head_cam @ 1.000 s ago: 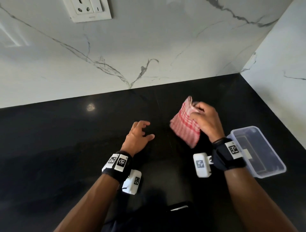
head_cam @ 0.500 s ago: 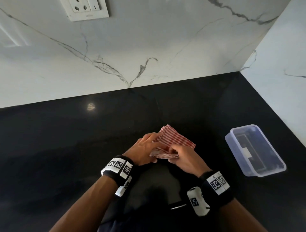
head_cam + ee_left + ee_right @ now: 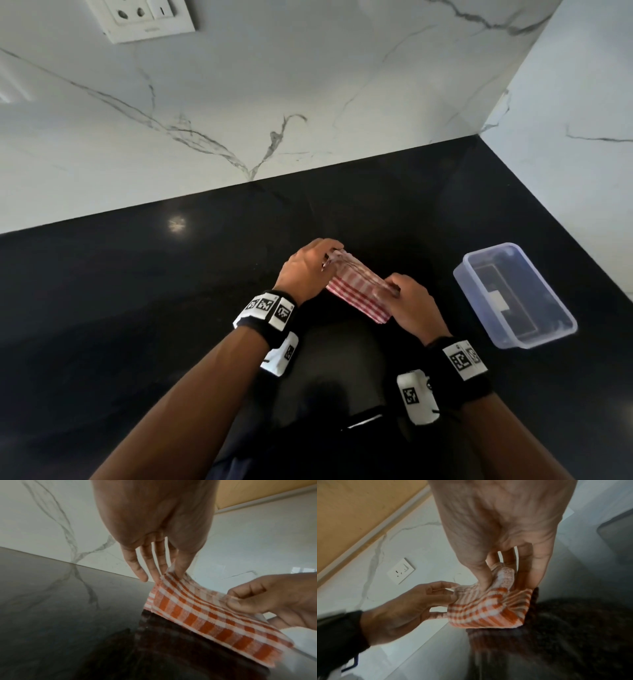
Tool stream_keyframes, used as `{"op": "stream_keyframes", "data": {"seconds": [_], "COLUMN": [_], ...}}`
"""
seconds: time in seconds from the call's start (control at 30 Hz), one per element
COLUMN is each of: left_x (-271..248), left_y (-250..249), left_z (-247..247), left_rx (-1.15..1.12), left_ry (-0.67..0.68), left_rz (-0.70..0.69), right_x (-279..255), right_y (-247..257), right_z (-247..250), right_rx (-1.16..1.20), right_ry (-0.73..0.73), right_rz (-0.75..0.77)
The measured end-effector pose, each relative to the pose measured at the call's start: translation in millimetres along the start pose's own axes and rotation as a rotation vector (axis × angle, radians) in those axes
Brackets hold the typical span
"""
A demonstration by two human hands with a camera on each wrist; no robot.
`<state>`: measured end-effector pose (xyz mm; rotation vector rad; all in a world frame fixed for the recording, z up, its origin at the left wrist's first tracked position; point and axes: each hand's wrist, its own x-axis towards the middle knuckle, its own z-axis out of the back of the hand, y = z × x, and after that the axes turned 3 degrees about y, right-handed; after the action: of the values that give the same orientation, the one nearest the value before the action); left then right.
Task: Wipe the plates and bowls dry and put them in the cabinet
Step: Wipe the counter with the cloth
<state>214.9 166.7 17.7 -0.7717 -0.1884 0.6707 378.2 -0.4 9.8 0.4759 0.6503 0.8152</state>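
A folded red-and-white checked cloth (image 3: 358, 294) is held just above the black countertop (image 3: 137, 308), stretched between both hands. My left hand (image 3: 310, 269) pinches its far left corner; in the left wrist view the thumb and fingertips (image 3: 180, 569) nip the cloth (image 3: 205, 616) edge. My right hand (image 3: 407, 305) pinches the near right end; in the right wrist view its fingers (image 3: 488, 577) bunch the cloth (image 3: 488, 609). No plates or bowls are in view.
A clear plastic container (image 3: 513, 294) sits on the counter to the right of my hands. White marble walls (image 3: 274, 102) close the back and the right side. A wall socket (image 3: 147, 17) is at upper left. A wooden cabinet underside (image 3: 359, 513) shows above.
One second ago only the right hand held the cloth, raised, while the left hovered open. The cloth came down toward me, the left hand took hold, and both now pull it lengthwise.
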Motion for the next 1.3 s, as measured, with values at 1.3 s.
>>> {"op": "stream_keyframes", "data": {"seconds": [1.3], "left_x": [49], "left_y": [-124], "left_z": [-30], "left_rx": [-0.880], "left_ry": [0.161], "left_rz": [0.189], "right_x": [-57], "right_y": [-43], "right_z": [111], "right_rx": [0.404], "right_ry": [-0.412], "right_rz": [-0.012]}}
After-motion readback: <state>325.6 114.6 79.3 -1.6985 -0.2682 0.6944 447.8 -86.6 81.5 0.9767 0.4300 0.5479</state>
